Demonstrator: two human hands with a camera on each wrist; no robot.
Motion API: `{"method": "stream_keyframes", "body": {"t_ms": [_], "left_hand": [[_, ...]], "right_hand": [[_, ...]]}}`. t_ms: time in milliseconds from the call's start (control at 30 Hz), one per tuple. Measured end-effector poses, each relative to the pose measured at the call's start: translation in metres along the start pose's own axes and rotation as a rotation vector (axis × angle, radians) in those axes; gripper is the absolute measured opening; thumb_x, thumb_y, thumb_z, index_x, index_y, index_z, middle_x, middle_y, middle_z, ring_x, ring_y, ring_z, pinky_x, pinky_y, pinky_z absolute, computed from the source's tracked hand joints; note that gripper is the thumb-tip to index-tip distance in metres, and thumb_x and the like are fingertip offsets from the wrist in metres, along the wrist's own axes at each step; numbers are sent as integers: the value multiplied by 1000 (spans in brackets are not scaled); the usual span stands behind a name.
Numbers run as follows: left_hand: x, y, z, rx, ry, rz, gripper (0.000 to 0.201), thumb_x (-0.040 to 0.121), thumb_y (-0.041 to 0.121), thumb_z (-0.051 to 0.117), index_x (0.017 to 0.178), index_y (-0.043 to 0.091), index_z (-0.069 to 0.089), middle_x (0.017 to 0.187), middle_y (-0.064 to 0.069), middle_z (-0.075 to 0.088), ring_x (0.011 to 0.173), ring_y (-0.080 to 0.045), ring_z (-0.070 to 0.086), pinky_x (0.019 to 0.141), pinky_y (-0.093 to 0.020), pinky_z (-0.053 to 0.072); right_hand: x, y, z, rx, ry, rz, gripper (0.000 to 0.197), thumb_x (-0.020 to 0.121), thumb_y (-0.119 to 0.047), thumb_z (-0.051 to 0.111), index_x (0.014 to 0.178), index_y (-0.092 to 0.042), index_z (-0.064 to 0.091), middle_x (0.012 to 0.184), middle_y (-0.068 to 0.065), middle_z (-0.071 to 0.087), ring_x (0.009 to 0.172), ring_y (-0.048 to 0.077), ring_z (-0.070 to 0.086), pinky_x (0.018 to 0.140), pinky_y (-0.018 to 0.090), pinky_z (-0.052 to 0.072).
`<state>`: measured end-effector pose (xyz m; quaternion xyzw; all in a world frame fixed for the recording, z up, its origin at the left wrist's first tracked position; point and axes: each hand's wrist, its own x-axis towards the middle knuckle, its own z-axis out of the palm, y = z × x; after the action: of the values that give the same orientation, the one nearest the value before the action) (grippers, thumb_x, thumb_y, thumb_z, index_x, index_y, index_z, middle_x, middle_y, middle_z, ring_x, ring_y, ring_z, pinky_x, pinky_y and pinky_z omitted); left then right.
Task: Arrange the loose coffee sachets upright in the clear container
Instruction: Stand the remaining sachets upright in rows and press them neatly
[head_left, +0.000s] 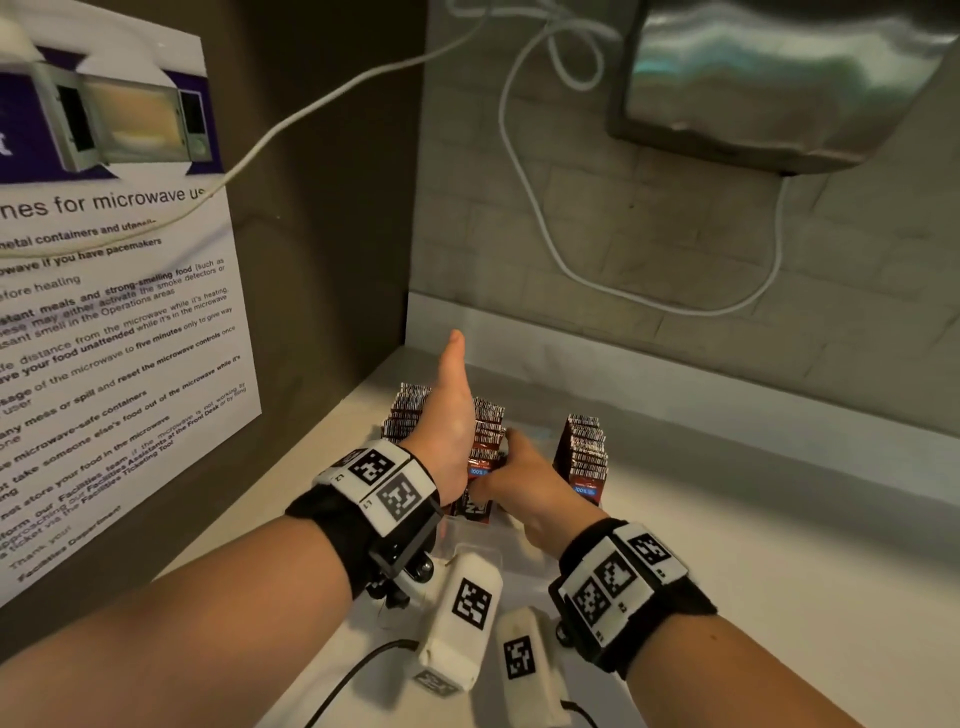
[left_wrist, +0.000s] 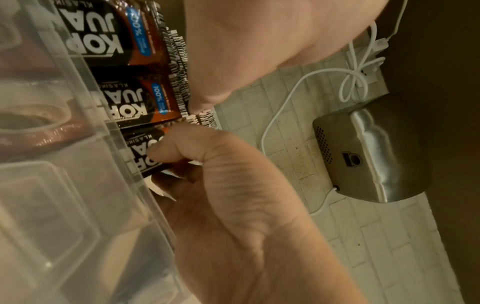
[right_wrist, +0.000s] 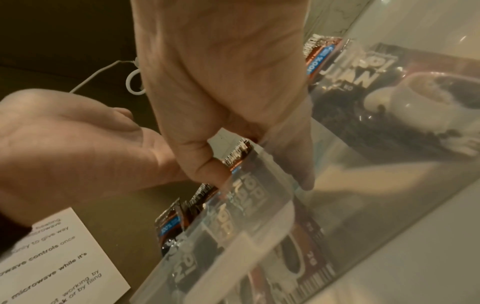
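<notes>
While the left hand (head_left: 451, 415) is held flat and open against upright sachets (head_left: 586, 451), one sachet (left_wrist: 141, 153) is pinched upright by the right hand (head_left: 524, 478) in the clear container (right_wrist: 262, 205).

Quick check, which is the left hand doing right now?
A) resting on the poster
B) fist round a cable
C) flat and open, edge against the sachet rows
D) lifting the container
C: the left hand has its fingers straight, set edge-on among the sachet rows standing in the container.
</notes>
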<state>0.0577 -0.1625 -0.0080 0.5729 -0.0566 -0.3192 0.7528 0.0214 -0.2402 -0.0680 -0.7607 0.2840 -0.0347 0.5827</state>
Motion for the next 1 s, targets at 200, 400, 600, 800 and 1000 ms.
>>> {"method": "stream_keyframes", "body": {"t_ms": [200, 400, 600, 800, 1000], "left_hand": [[5, 1, 5, 12, 23, -34, 74, 94, 66, 25, 154, 21, 18, 159, -13, 21, 145, -27, 23, 114, -37, 22], [7, 5, 9, 31, 56, -58, 75, 95, 66, 26, 153, 20, 21, 157, -14, 27, 140, -28, 32, 93, -31, 32], [16, 5, 11, 92, 42, -85, 75, 95, 66, 24, 153, 19, 23, 155, -16, 30, 140, -29, 33, 103, -34, 31], [28, 8, 13, 142, 17, -144, 81, 92, 70, 27, 153, 18, 20, 156, -13, 30, 139, -27, 35, 86, -30, 30], [40, 11, 15, 158, 3, -193, 89, 87, 76, 28, 154, 19, 16, 158, -13, 23, 141, -31, 31, 111, -41, 28]], "right_hand": [[4, 5, -2, 15, -38, 9, 63, 72, 15, 60, 122, -18, 42, 110, 11, 61, 102, 27, 60, 72, 34, 50], [6, 9, -6, 38, -61, -21, 70, 71, 20, 56, 123, -25, 39, 112, 9, 61, 105, 26, 60, 81, 38, 52], [5, 10, -8, 51, -93, -38, 83, 73, 20, 54, 133, -33, 31, 111, 6, 62, 101, 23, 61, 78, 36, 54], [5, 8, -8, 33, -92, -4, 82, 74, 19, 55, 122, -40, 25, 116, 11, 60, 102, 27, 62, 85, 44, 54], [8, 7, -3, -45, -76, 10, 110, 74, -8, 76, 149, -30, -1, 130, 4, 54, 119, 24, 53, 104, 48, 43]]}}
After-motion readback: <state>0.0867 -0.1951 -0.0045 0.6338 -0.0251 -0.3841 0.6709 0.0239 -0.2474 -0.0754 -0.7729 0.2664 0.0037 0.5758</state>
